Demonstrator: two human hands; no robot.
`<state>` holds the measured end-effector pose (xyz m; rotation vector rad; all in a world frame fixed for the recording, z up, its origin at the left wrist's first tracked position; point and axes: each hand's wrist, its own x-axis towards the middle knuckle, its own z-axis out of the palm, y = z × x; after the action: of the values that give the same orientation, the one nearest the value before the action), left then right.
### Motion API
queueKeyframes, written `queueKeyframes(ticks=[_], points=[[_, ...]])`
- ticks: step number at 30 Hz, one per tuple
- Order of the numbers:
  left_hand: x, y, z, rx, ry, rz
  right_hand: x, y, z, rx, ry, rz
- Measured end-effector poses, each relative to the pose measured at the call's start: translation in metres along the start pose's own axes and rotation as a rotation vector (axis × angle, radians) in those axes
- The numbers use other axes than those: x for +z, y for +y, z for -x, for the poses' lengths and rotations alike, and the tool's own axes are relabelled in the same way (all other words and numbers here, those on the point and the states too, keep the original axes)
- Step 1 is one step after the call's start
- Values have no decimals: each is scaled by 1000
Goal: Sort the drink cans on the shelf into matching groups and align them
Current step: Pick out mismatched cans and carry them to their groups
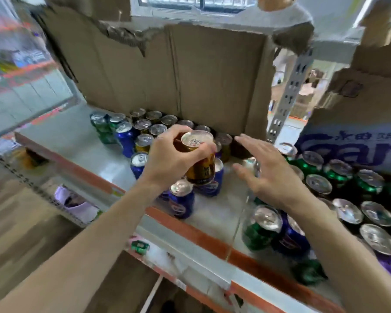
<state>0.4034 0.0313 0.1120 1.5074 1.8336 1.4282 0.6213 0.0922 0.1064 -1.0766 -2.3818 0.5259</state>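
My left hand [167, 154] grips a gold-brown can [200, 161] near its top and holds it tilted above the shelf [95, 152]. Directly beneath it stand blue cans [182, 199]. My right hand [264, 170] hovers open, fingers spread, just right of the held can, holding nothing. Several gold-brown cans [154, 125] stand in rows against the cardboard at the back. Green cans [104, 127] and a blue can [127, 137] sit at their left end. On the right, a large group of green cans [339, 177] fills the shelf, with a green can [261, 227] and a blue can [291, 236] at the front.
A torn cardboard sheet [167, 75] stands behind the cans. A printed box [357, 145] sits at the back right beside a metal upright [287, 96]. The shelf's orange front edge [190, 229] runs diagonally. A person in a grey top [287, 14] stands beyond the shelf.
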Motion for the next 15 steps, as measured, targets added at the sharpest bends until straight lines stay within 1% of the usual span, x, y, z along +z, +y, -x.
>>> queueKeyframes(ticks=[3, 6, 10, 15], points=[[-35, -30, -26, 25, 6, -72, 27, -22, -26, 22, 20, 5], [-57, -57, -49, 42, 6, -125, 50, -38, -47, 66, 4, 10], [-72, -87, -74, 52, -32, -165, 74, -50, -65, 119, -15, 50], [-77, -100, -104, 98, -82, -218, 85, -56, -76, 186, -25, 53]])
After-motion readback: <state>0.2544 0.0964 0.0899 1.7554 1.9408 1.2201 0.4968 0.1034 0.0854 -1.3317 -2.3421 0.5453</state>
